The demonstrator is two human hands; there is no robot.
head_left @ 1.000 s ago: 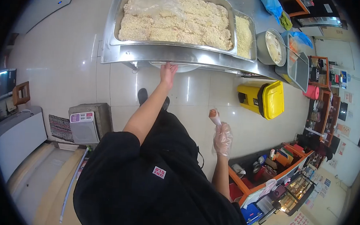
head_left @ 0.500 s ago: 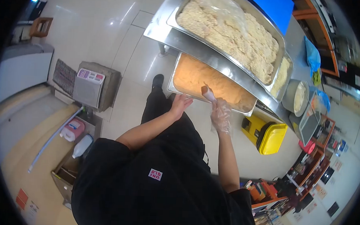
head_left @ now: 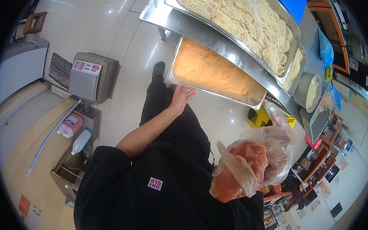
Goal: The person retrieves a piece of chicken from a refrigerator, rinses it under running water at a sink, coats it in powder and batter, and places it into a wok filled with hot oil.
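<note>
My right hand [head_left: 276, 150], in a clear plastic glove, is raised close to the camera on the right. It grips a reddish-orange piece of raw meat [head_left: 239, 171], with a gloved finger wrapped across it. My left hand [head_left: 179, 101] is bare, its fingers apart, at the near edge of a metal tray [head_left: 217, 95]. That tray holds an orange-brown crumbly powder [head_left: 212, 69] with an uneven surface.
Above the powder, a steel table [head_left: 155, 15] carries a deep tray of pale crumb-coated pieces [head_left: 245, 27]. A round pot [head_left: 302, 93] stands farther right. A yellow bin [head_left: 260, 117] lies beyond my right hand; a scale [head_left: 85, 80] is at left.
My right hand has come up and toward the camera from over the powder tray, bringing the raw meat with it. My left hand stays at the tray's near edge. The view has shifted slightly.
</note>
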